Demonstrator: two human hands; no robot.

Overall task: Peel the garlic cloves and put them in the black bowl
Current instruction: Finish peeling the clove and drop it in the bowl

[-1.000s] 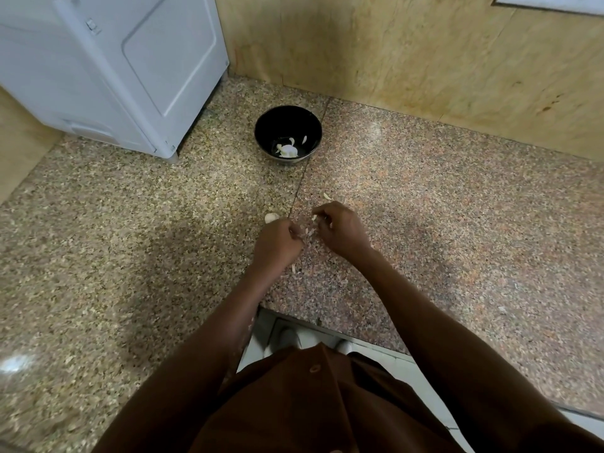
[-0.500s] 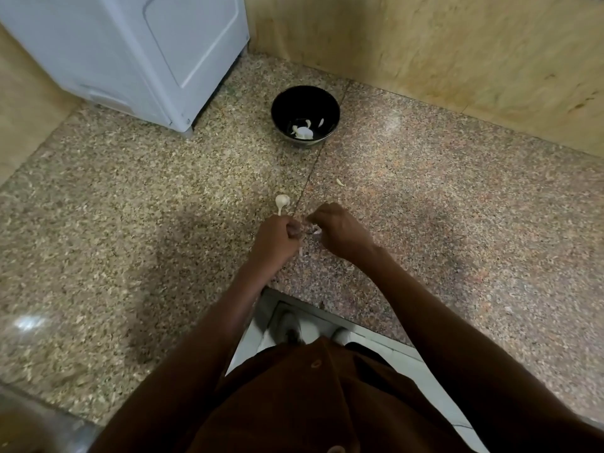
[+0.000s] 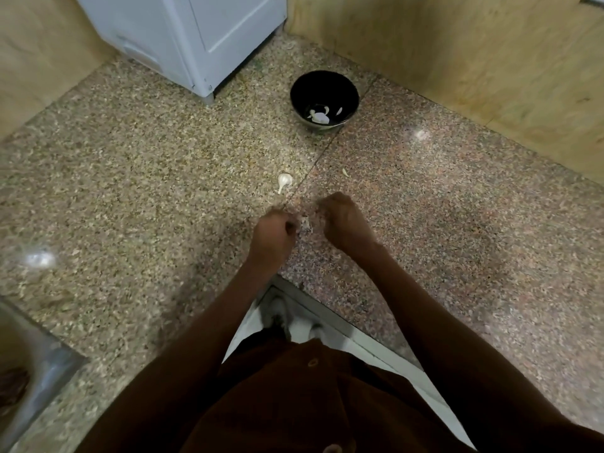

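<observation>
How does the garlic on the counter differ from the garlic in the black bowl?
The garlic on the counter is one bulb-shaped piece with a stem tail, lying loose beside the counter seam. The garlic in the black bowl is several smaller white pieces, gathered at the bottom of the black bowl. The first lies nearer the hands, the second farther back. Both look white.

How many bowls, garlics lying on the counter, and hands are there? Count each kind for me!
Black bowl: 1
Garlic piece on the counter: 1
Hands: 2, the left hand and the right hand
Total: 4
</observation>
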